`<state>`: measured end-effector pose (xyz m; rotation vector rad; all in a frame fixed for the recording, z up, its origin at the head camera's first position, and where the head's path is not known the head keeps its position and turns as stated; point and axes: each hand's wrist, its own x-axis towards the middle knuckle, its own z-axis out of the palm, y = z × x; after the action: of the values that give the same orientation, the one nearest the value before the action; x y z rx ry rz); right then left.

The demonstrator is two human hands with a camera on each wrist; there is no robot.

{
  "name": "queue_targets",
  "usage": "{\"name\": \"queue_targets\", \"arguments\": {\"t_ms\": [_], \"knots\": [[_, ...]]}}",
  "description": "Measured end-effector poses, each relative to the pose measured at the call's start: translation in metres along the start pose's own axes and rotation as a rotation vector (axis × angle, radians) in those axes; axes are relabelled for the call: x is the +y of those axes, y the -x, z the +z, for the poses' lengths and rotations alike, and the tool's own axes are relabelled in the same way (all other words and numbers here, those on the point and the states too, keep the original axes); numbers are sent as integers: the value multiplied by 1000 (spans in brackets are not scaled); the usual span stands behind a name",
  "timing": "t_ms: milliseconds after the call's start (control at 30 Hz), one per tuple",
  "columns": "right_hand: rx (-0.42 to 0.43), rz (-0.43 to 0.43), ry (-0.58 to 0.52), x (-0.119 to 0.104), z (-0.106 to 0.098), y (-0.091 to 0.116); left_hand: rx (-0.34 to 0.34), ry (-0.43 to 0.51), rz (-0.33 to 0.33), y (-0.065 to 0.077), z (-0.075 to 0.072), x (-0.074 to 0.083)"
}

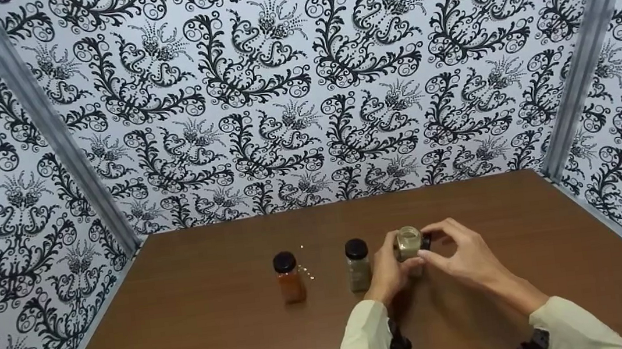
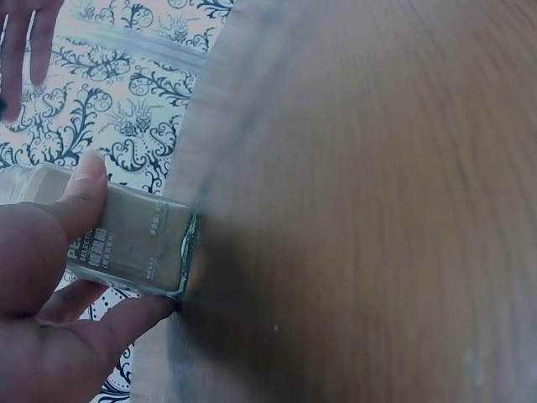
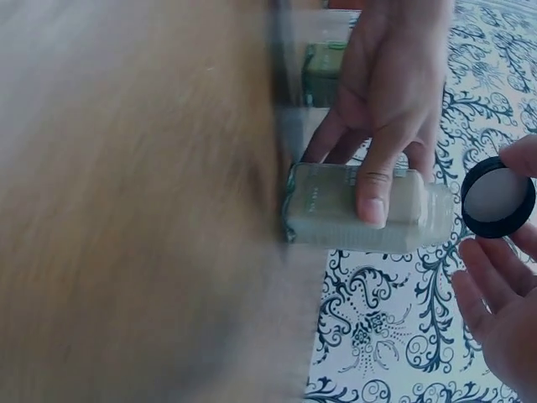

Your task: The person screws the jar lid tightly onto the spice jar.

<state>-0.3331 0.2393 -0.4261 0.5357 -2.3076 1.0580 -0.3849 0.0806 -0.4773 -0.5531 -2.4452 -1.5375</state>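
My left hand [image 1: 388, 274] grips a clear glass spice jar [image 1: 410, 242] of beige powder, its mouth uncapped. In the left wrist view, the thumb lies along the labelled side of the jar [image 2: 138, 235], and its base appears to rest on the table. Just to the right, my right hand [image 1: 466, 253] holds a round black cap [image 3: 497, 197] by its edge, apart from the jar's mouth. The cap's pale inside shows in the right wrist view. Left of the left hand stands a capped jar of greenish-grey spice [image 1: 359, 271].
A jar of orange-red spice [image 1: 291, 285] with a black lid stands farther left on the brown table [image 1: 217, 325]. Small pale bits [image 1: 306, 271] lie beside it. Patterned black-and-white walls [image 1: 304, 111] close off the back and both sides.
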Motion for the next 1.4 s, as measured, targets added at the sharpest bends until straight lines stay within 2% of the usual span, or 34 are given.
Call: {"name": "queue_targets", "arguments": {"t_ms": [133, 200, 267, 400, 500, 667, 733, 800, 1033, 1233, 1400], "knots": [[-57, 168, -131, -3, -2, -7, -1, 32, 21, -1, 0, 0], [-70, 226, -215, -4, -3, -11, 0, 34, 30, -1, 0, 0], [-76, 240, -272, -3, -2, -14, -1, 41, 23, -1, 0, 1], [-71, 193, -336, -1, 1, -19, -15, 52, 23, -1, 0, 2], [-59, 176, -346, 0, 4, -21, -23, 39, 9, -2, 1, 1], [-42, 205, -318, 1, 10, -24, -19, -22, -28, -2, 1, -1], [-31, 215, -297, 1, 12, -25, -27, -12, -52, -2, 1, -2], [-14, 221, -279, 2, 14, -26, -27, -2, -45, -1, 0, -2], [67, 237, -241, 7, 20, -25, -22, 69, 23, -1, -2, -3], [70, 236, -213, 16, 26, -24, -40, 106, -46, 0, -1, -3], [52, 233, -210, 20, 28, -22, -35, 91, -50, -1, -1, -5]]}}
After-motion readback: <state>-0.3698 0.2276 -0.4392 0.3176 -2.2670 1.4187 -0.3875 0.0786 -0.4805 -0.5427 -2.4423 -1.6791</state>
